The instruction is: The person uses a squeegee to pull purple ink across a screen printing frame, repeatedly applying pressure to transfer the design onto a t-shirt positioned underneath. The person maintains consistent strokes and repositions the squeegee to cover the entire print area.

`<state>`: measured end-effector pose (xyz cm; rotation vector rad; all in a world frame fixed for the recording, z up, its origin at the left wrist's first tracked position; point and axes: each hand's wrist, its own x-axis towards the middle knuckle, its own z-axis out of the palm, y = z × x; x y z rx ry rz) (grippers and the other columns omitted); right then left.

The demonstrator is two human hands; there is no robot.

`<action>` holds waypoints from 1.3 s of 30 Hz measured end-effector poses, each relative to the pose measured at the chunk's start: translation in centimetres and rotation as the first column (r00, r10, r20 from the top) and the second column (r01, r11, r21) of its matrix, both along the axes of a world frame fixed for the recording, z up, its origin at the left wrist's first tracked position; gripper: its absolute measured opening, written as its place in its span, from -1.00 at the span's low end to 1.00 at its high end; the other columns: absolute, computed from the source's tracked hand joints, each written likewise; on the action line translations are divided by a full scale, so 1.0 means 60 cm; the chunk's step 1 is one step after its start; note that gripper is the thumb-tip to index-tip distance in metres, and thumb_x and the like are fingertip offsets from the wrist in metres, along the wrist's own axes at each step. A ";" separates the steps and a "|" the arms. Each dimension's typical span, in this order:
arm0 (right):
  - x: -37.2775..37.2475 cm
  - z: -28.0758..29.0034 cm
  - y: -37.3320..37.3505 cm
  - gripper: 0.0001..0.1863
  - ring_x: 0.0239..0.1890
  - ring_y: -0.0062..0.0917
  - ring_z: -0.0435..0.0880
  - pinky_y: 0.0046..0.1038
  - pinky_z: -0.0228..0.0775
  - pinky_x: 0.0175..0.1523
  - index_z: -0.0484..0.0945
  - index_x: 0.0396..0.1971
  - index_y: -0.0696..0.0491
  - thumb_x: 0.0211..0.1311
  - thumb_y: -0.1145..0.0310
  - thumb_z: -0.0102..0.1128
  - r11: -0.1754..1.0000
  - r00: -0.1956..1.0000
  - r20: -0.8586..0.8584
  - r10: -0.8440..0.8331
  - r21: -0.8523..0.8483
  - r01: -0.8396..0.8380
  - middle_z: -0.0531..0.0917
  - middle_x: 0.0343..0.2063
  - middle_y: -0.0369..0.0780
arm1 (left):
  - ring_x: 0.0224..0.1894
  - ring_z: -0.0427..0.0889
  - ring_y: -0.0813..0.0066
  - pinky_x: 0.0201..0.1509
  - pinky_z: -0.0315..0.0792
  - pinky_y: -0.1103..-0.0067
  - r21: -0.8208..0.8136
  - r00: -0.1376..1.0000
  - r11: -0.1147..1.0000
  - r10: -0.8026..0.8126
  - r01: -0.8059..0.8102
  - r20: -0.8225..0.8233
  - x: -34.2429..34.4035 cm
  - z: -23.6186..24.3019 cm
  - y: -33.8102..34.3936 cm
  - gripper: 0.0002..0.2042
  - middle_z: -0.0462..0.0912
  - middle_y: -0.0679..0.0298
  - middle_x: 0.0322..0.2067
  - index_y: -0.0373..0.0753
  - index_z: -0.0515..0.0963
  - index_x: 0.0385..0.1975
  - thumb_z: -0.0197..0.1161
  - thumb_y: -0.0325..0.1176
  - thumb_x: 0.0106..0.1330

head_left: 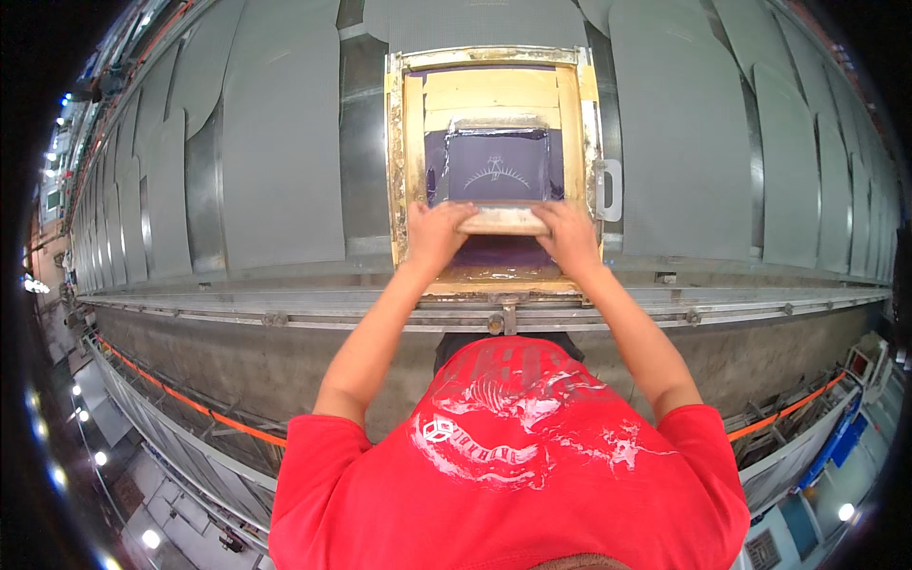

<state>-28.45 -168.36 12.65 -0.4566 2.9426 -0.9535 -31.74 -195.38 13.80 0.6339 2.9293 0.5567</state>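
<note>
Wooden bar gripped at both ends, low in the framed screen

A pale, straight wooden bar (506, 220) lies across a rectangular, paint-stained frame (396, 133) with yellowish inner borders, nearer the frame's near edge than its far one. The left hand (438, 233) is clamped on the bar's left end and the right hand (571, 236) on its right end, the two well apart. Beyond the bar is a dark purple screen panel (499, 157) bearing a white arched line drawing. The frame sits at the near edge of a long bench laid with flat grey sheets (280, 133); a white plastic loop handle (610, 190) stands just beside the frame's right edge.

Uneven pressure is the likeliest trouble: should one hand push harder, the bar could skew and bear on the screen at one end only. A loose grip on those wet-looking surfaces might let it slip (its underside is hidden, so I cannot judge its contact). A sideways shove could also nudge the frame out of line along the bench's near edge.
</note>
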 end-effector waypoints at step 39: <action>-0.118 -0.099 0.132 -0.77 -0.50 -0.56 0.47 -0.40 0.35 -0.31 0.68 -0.14 0.01 0.38 0.19 0.21 0.639 0.738 0.059 -0.672 -0.456 0.619 0.59 -0.57 -0.27 | 0.18 0.56 0.47 0.15 0.23 0.30 0.052 0.988 0.996 0.083 -0.077 -0.132 0.175 -0.015 0.027 -0.49 0.66 0.44 0.12 -0.02 0.64 0.03 0.40 -0.47 -0.03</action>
